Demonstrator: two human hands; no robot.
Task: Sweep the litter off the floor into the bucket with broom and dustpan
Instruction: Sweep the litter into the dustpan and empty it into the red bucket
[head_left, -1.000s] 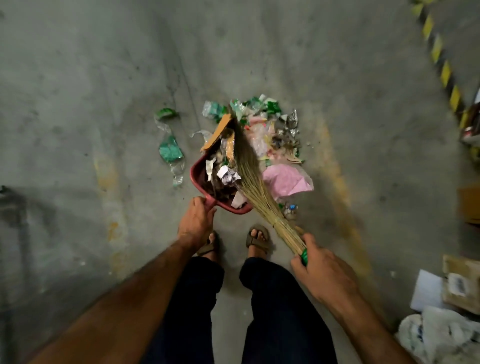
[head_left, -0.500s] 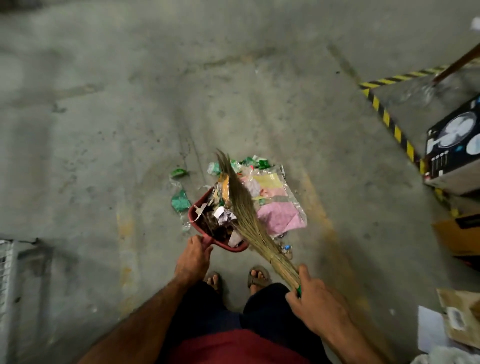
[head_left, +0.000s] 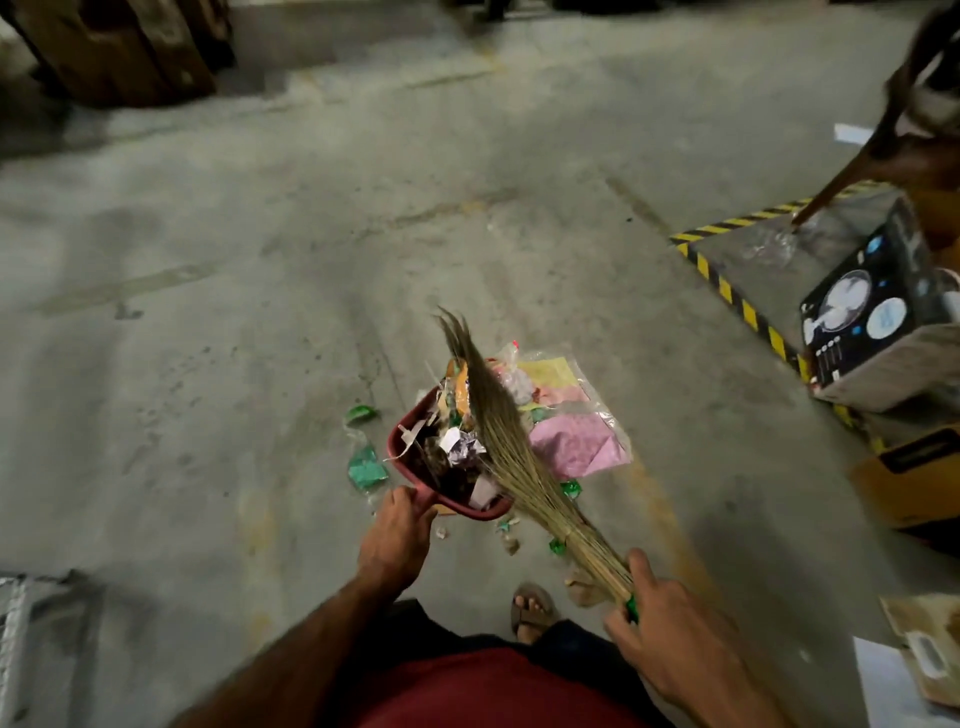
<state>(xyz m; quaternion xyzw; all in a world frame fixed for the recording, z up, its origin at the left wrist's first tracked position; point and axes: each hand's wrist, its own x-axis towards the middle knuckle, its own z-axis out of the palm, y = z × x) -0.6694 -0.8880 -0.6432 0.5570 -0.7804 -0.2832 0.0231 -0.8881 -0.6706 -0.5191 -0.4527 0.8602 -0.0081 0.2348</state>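
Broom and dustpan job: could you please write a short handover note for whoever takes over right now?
Left hand: gripping the red dustpan by its handle; pan is loaded with scraps.
Right hand: holding the grass broom, bristles lying across the pan.
Done: much of the pile is in the pan.
Left: pink and yellow plastic bag, green wrappers and small bits by the feet remain on the floor. No bucket in view; find it and empty the pan.

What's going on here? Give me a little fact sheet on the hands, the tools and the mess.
left hand: grips the handle of the red dustpan
right hand: grips the grass broom near its green end
dustpan: full of paper and wrapper scraps
broom: bristles lying across the dustpan load
floor litter: pink plastic bag, green wrappers
bucket: not in view
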